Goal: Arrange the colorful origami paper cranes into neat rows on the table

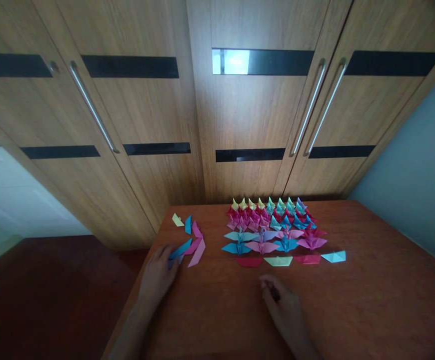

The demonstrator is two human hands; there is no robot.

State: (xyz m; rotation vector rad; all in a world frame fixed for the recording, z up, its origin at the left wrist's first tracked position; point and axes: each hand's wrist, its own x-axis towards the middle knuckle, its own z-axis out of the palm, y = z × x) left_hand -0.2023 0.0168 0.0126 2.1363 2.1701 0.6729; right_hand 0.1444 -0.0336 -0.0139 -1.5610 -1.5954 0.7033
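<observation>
My left hand (160,271) is at the table's left side, its fingers closed on a blue folded paper (182,248). Pink folded papers (197,252) lie just right of it, with a small blue piece (188,224) and a pale yellow one (177,220) behind. My right hand (280,299) rests near the middle front, thumb and forefinger pressed together; whether they hold anything is too small to tell. Ahead of it lies a row of flat folded papers, among them a red one (249,262) and a pale green one (278,261). Several rows of paper cranes (262,243) stand behind.
The brown wooden table (371,300) stands against a wooden wardrobe (247,110) with metal handles and dark strips. A bluish wall (416,160) rises at the right. Dark reddish floor (52,300) shows at the left, beside a white surface (26,200).
</observation>
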